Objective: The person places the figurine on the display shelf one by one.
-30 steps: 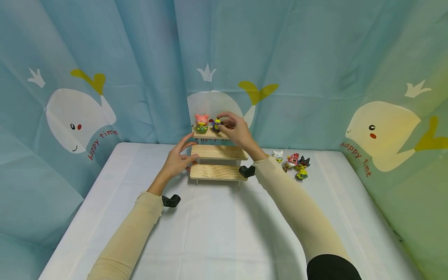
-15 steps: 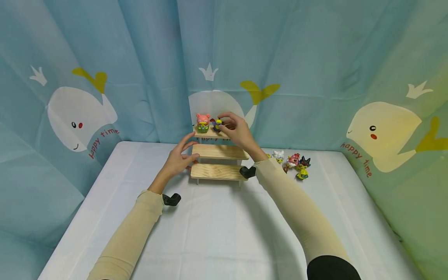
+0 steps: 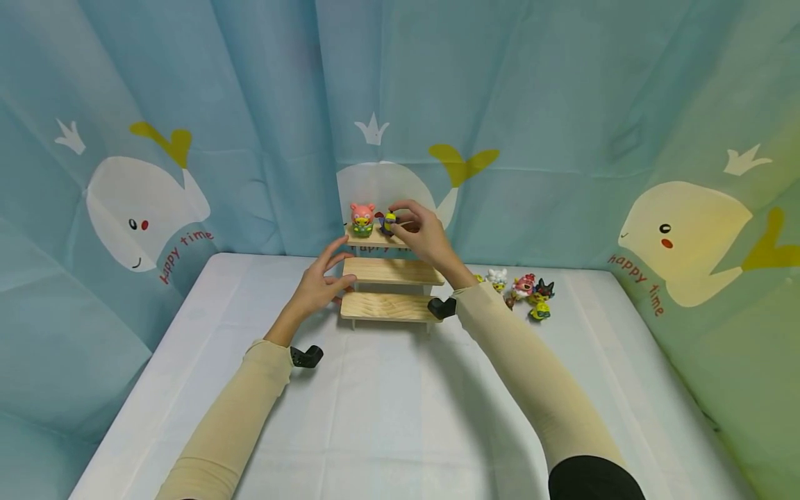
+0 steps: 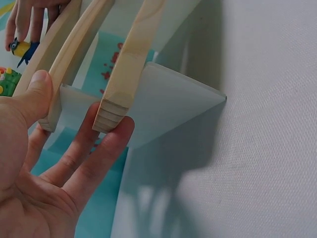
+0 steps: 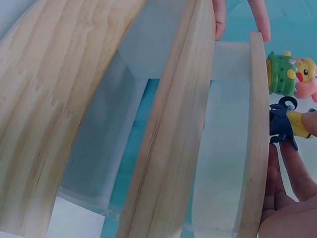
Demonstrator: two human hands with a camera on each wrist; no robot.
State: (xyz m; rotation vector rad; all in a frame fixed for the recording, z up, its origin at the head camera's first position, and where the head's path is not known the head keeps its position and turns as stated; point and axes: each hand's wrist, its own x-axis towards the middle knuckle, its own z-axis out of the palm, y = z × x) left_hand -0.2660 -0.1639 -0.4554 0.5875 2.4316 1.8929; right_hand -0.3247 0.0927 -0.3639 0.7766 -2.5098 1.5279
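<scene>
A three-tier wooden display shelf [image 3: 394, 271] stands at the back of the table. My left hand [image 3: 315, 285] grips its left side; in the left wrist view the thumb lies on the middle board and fingertips touch the end of the lowest board [image 4: 119, 94]. On the top board [image 5: 256, 148] a pink-hooded figurine [image 3: 362, 221] with a green body stands at the left. Just right of it, my right hand [image 3: 428, 236] pinches a dark blue and yellow figurine [image 5: 281, 124] between thumb and fingers, its base at the top board.
Several more small figurines [image 3: 523, 286] stand in a group on the white-covered table [image 3: 375, 403], right of the shelf and partly behind the right sleeve. A blue curtain [image 3: 262, 104] with whale prints hangs close behind the shelf.
Both hands and the figurines on the top board keep their places. The whole head view has shifted very slightly.
</scene>
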